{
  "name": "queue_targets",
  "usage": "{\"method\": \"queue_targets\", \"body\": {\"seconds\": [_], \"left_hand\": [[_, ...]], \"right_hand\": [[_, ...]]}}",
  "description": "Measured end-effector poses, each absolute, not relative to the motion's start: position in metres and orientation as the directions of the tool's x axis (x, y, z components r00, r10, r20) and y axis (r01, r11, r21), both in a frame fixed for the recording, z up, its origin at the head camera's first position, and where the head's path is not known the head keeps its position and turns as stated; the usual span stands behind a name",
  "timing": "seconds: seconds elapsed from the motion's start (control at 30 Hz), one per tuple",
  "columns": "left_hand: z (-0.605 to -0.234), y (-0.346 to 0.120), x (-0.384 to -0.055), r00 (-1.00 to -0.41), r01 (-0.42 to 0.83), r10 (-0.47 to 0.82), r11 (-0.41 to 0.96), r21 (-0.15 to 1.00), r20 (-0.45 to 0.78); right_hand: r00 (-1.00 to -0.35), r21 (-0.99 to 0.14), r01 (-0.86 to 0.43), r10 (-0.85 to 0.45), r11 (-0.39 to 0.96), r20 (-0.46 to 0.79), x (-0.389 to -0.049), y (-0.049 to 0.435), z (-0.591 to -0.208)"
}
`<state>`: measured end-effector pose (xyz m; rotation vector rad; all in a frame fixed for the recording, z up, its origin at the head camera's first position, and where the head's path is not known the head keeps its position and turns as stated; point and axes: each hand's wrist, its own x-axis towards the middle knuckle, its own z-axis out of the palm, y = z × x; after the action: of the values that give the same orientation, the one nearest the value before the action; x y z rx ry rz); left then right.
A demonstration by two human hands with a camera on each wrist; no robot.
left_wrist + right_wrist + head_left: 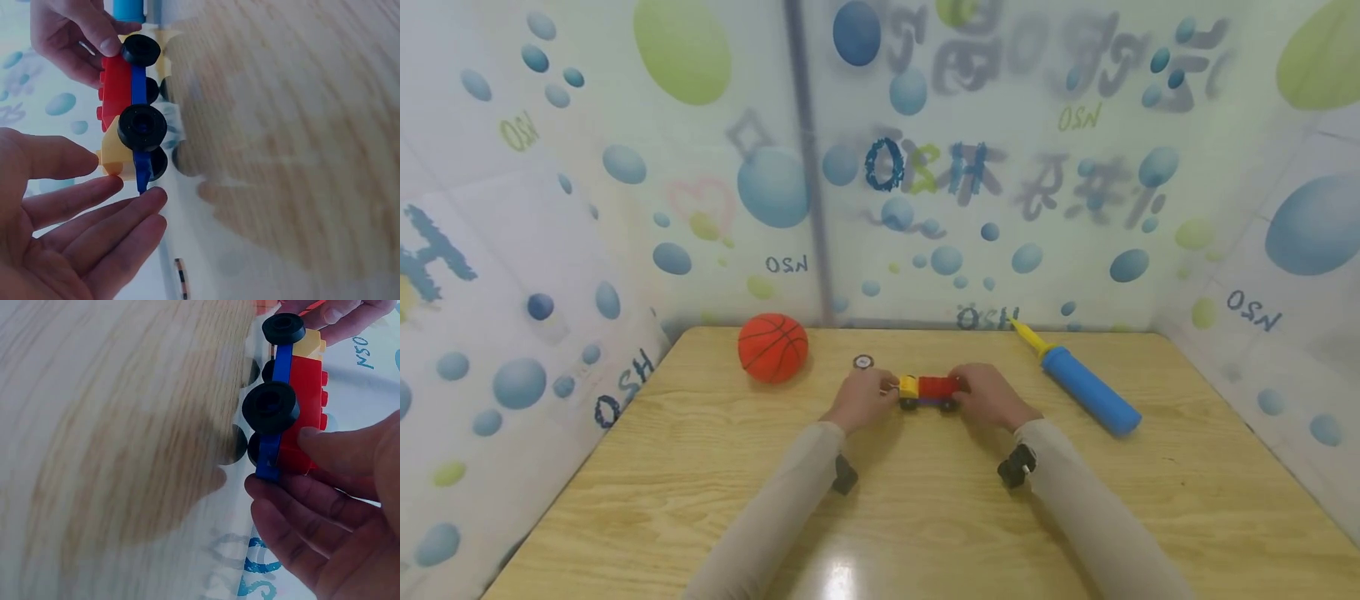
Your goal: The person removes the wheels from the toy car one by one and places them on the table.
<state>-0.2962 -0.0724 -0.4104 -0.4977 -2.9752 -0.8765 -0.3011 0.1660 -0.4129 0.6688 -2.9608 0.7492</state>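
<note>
A toy block truck [937, 387] is held between both hands over the wooden table, with its black wheels close above the surface. Its front is a yellow block [114, 150], its rear a red studded block [304, 406], and both sit on a blue base [283, 365]. My left hand [861, 400] pinches the yellow end between thumb and index finger, while the other fingers stretch out below. At the red end, the thumb of my right hand [992, 396] presses the near side and the fingers lie under and behind it.
An orange-red toy basketball [772, 348] stands at the back left. Just beyond my left hand lies a small round black-and-white disc [863, 362]. On the right is a blue hand pump [1090, 389] with a yellow nozzle. Patterned curtains [910, 275] enclose the table [917, 517].
</note>
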Motion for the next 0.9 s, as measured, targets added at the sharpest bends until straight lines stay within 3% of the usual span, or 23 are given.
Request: {"method": "queue_targets", "body": {"seconds": [0.3,0.47,0.73,0.9], "left_hand": [[-0.398,-0.067,-0.293,-0.919,0.385,0.3,0.818,0.427,0.256],[-0.389,-0.064,-0.292,-0.868,0.494,0.393,0.75,0.441,0.303],[-0.381,-0.06,-0.289,-0.829,0.548,0.526,0.692,0.471,0.191],[-0.38,-0.057,-0.29,-0.793,0.595,0.574,0.657,0.462,0.205]], "right_hand": [[-0.862,-0.41,-0.502,-0.48,0.761,0.163,-0.299,0.165,-0.401],[-0.842,-0.379,-0.53,-0.522,0.758,0.134,-0.299,0.163,-0.391],[-0.831,-0.354,-0.536,-0.552,0.766,0.063,-0.297,0.16,-0.374],[-0.817,-0.362,-0.549,-0.575,0.753,0.044,-0.294,0.158,-0.36]]}}
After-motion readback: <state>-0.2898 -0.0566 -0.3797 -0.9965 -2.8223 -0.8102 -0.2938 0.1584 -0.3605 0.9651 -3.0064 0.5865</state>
